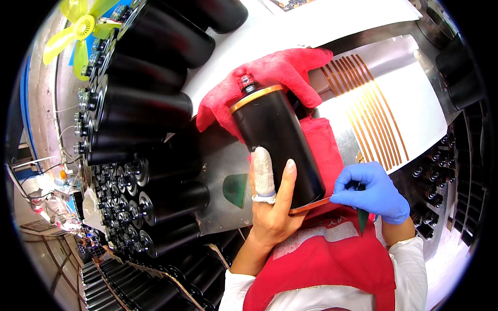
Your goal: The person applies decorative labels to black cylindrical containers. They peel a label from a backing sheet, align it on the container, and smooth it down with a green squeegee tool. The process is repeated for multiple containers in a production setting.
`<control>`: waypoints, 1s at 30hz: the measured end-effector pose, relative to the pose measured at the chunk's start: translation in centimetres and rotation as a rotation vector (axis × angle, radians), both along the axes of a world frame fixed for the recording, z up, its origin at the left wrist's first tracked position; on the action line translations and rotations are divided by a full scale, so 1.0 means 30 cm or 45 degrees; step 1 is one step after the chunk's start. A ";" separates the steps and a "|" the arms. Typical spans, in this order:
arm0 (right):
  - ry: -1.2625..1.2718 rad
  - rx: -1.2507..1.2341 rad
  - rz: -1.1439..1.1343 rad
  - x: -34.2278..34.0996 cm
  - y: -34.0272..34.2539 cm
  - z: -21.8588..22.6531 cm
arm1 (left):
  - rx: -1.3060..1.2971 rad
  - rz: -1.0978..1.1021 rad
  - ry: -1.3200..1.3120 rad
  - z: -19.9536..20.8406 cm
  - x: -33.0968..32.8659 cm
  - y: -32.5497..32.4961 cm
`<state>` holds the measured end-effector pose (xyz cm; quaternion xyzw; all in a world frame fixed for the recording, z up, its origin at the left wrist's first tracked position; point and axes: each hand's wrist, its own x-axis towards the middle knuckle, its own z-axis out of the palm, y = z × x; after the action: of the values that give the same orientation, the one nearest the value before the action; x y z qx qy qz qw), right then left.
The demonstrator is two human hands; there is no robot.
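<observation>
Spread left hand [277, 218] is bracing the black cylinder [280, 140], right hand [374, 193] is pinching copper tape [310, 205], probably wrapping; needs tension.

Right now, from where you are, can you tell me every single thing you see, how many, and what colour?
Main cylinder: one, black, centre
Upper band: one, copper, near its capped end
Lower strip: one, copper, at its base
Cloth: one, red, under the main cylinder
Loose strips: several, copper, right
Sheet: one, white, under those strips
Green pieces: two, one left of centre, one below the right hand
Other cylinders: many, black, mostly left
Fan: one, yellow-green, upper left
Table: one, grey metal, middle
Apron: one, red, bottom
Finger cover: one, off-white, left hand
Hands: two, left mostly bare on the main cylinder, right blue-gloved at the lower strip
</observation>
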<state>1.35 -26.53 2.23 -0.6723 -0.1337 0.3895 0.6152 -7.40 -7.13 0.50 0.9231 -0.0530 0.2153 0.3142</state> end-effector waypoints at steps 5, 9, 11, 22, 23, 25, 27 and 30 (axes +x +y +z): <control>0.044 0.006 0.004 0.001 0.011 -0.002 | -0.332 -0.143 0.077 0.011 -0.012 0.045; -0.059 0.010 0.064 0.005 -0.004 0.043 | -1.443 -0.310 0.296 -0.059 -0.066 0.081; -0.095 0.015 0.094 0.005 0.001 0.055 | -1.608 -0.359 0.342 -0.060 -0.072 0.062; -0.021 0.004 0.015 -0.002 0.001 0.077 | -1.662 -0.500 0.405 -0.051 -0.071 0.067; -0.031 -0.016 0.021 -0.001 0.001 0.072 | -1.665 -0.498 0.412 -0.050 -0.071 0.068; -0.050 -0.057 0.029 0.001 -0.004 0.054 | -1.639 -0.520 0.406 -0.050 -0.067 0.072; -0.049 -0.041 0.000 -0.004 -0.002 0.056 | -1.668 -0.522 0.412 -0.051 -0.066 0.072; -0.096 -0.023 0.056 -0.010 0.000 0.078 | -1.749 -0.511 0.419 -0.054 -0.070 0.068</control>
<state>1.05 -26.53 4.58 -0.6889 -0.1679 0.3784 0.5950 -9.50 -5.09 -1.13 0.5110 -0.0263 -0.0032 0.8592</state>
